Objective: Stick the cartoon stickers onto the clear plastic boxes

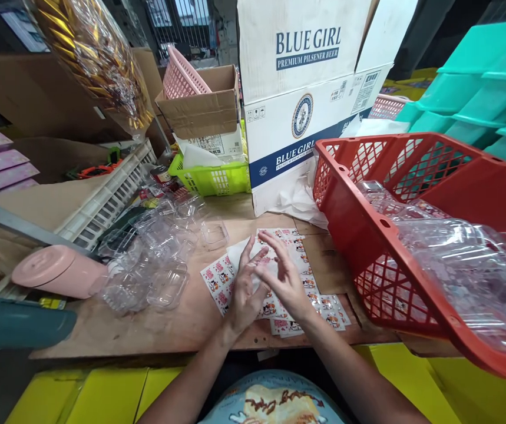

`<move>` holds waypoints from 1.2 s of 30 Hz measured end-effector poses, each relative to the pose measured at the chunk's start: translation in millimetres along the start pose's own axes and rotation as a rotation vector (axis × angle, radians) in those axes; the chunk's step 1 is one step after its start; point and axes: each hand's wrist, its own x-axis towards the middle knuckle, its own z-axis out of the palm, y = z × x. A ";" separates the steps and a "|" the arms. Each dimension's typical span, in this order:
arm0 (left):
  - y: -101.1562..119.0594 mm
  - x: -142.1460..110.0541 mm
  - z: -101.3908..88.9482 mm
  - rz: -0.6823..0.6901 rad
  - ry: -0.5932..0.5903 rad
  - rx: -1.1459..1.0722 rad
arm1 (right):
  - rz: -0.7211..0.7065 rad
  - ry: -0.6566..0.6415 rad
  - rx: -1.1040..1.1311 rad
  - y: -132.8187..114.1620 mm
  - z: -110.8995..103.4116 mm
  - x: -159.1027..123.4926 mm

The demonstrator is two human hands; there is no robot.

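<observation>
My left hand (247, 290) and my right hand (285, 275) are raised close together over several sticker sheets (217, 281). Both have their fingers stretched out and apart, and the fingertips of the two hands meet or overlap in the picture. I make out nothing held in either one. Rows of small cartoon animals and pink print cover the white sheets, which lie overlapping on the wooden table (146, 333). A blank white paper (236, 253) lies on them, partly hidden by my hands. To the left is a loose pile of clear plastic containers (166, 285).
A red basket (385, 222) of clear packages stands at the right. Behind are a white beer carton (288, 126) and a lime green basket (217, 179). A pink bottle (65, 272) lies on the left, near a white crate (106, 200). Teal bins (478, 88) are stacked beyond.
</observation>
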 end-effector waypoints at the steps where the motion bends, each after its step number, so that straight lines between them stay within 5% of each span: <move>1: 3.0 0.7 -2.3 -0.013 -0.014 -0.031 | 0.001 0.015 -0.010 -1.8 -4.7 2.0; 4: 9.2 1.4 -4.5 0.005 0.019 0.055 | -0.005 0.114 -0.014 -6.5 -13.0 9.4; 7: 9.5 1.9 -2.4 0.025 0.193 0.202 | 0.008 0.233 0.059 -6.7 -10.9 12.6; 9: 10.0 5.1 -4.1 -0.038 0.215 0.088 | 0.034 0.215 0.126 -2.7 -8.9 13.0; 15: 21.5 22.1 -17.7 -0.785 -0.317 -0.899 | 0.063 -0.138 0.299 15.1 -25.4 24.5; 17: 24.4 24.1 -15.9 -0.894 -0.370 -1.036 | 0.064 -0.234 0.317 16.9 -35.5 29.4; 21: 27.7 26.3 -10.5 -0.714 -0.016 -0.973 | 0.117 -0.317 0.404 17.6 -53.4 29.5; 26: 29.3 25.5 -8.1 -0.484 0.267 -0.721 | 0.252 -0.035 0.427 27.6 -48.9 12.0; 30: 21.6 29.1 -19.7 -0.282 0.223 -0.263 | 0.197 0.163 0.243 32.4 -38.4 1.8; 33: 8.4 49.0 -52.8 -0.056 0.204 0.308 | 0.053 0.335 0.134 26.6 -44.6 3.5; 36: -7.0 76.1 -88.5 -0.040 0.167 0.617 | 0.011 0.263 0.091 18.6 -49.2 5.5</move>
